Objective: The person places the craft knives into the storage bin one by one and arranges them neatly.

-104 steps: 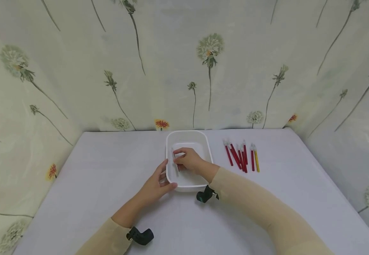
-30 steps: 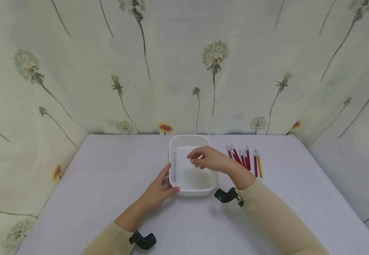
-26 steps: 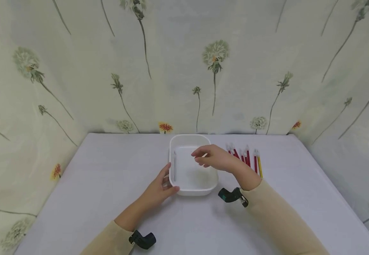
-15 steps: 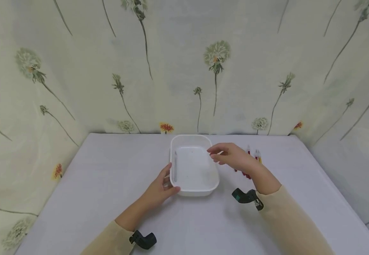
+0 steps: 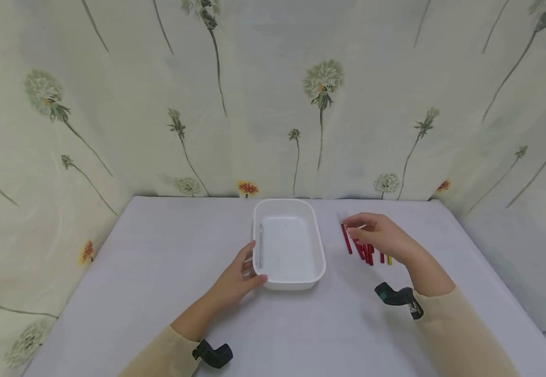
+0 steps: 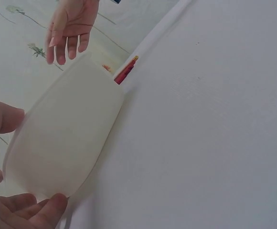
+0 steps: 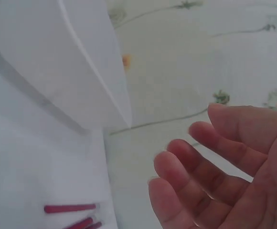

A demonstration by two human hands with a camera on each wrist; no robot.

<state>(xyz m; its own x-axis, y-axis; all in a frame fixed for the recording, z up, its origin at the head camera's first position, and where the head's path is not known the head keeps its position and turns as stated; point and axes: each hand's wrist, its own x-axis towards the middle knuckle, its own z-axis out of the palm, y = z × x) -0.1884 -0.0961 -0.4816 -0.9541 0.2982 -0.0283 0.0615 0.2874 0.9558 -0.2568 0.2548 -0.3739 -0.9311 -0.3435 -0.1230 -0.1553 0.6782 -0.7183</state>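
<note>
A white rectangular tray [image 5: 293, 246] stands mid-table. My left hand [image 5: 227, 283] holds its near left corner, thumb [image 6: 7, 118] on one side and fingers [image 6: 52, 210] round the other. A thin, clear greyish stick [image 5: 260, 246] lies inside, along the left wall. To the tray's right, my right hand [image 5: 381, 235] hovers over a bunch of slim red sticks [image 5: 360, 250] with clear tips and partly hides them. Its fingers are loosely bent and grasp nothing in the right wrist view. A yellow stick [image 5: 390, 259] peeks out below that hand.
A white cloth [image 5: 169, 251] covers the table, whose back edge meets a flower-printed curtain [image 5: 249, 104]. Dark wrist cameras [image 5: 212, 354] sit on both cuffs. One red stick [image 5: 346, 239] lies slightly apart, nearest the tray.
My right hand let go of the clear stick along the tray's left wall, rose, and moved right across to above the red sticks. The left hand stayed on the tray's corner.
</note>
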